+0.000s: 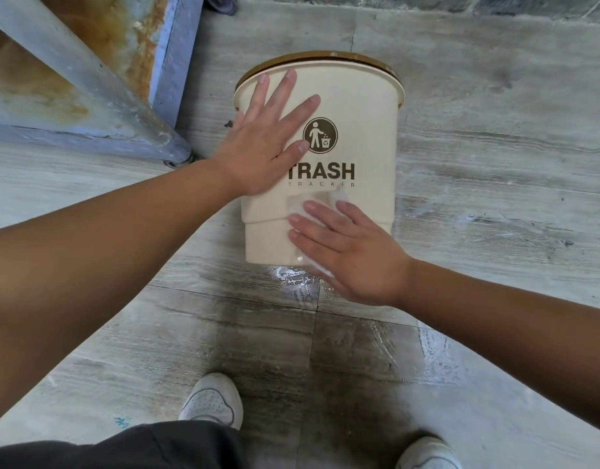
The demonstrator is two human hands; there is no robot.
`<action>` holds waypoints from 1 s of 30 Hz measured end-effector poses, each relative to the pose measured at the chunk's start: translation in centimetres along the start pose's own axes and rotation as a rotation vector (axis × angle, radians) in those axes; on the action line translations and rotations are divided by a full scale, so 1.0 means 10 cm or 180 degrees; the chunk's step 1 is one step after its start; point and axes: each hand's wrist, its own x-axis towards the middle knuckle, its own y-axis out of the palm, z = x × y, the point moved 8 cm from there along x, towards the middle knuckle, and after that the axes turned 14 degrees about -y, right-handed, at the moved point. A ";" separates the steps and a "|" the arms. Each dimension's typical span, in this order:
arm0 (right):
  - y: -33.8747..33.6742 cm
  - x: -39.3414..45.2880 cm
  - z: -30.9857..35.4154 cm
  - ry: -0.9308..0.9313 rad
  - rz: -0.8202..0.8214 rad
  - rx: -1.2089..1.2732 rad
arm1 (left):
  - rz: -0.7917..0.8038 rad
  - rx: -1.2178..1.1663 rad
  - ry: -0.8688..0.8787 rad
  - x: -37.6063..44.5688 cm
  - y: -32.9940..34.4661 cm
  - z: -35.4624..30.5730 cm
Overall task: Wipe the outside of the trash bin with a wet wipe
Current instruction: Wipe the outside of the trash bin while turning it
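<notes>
Standing on the floor (495,147), the bin (356,106) faced the camera, its printed side up close. Pressed flat under the right hand (352,252), low on the wall, the wipe (300,206) showed only past the fingertips and below the palm; the rest was hidden. Above it, the left hand (264,143) lay open, fingers spread, gripping nothing, covering part of the "TRASH" lettering. Below the right hand, wet floor glistened beside white shoes (212,399).
</notes>
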 end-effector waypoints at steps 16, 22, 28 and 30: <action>0.51 -1.40 -0.39 0.4119 -0.1397 0.3623 | -0.0034 -0.0078 -0.0054 -0.03 -0.09 -0.06; 0.36 -1.52 -0.50 0.4694 -0.2754 0.5014 | -0.0885 0.0016 -0.0038 0.24 -0.59 -0.56; 0.25 -1.56 -0.49 0.4895 -0.3699 0.5873 | 0.0191 0.0662 -0.0852 0.82 -0.34 -0.90; 0.19 -1.57 -0.53 0.4882 -0.3776 0.5864 | 0.0166 0.0789 -0.1044 0.83 -0.33 -0.93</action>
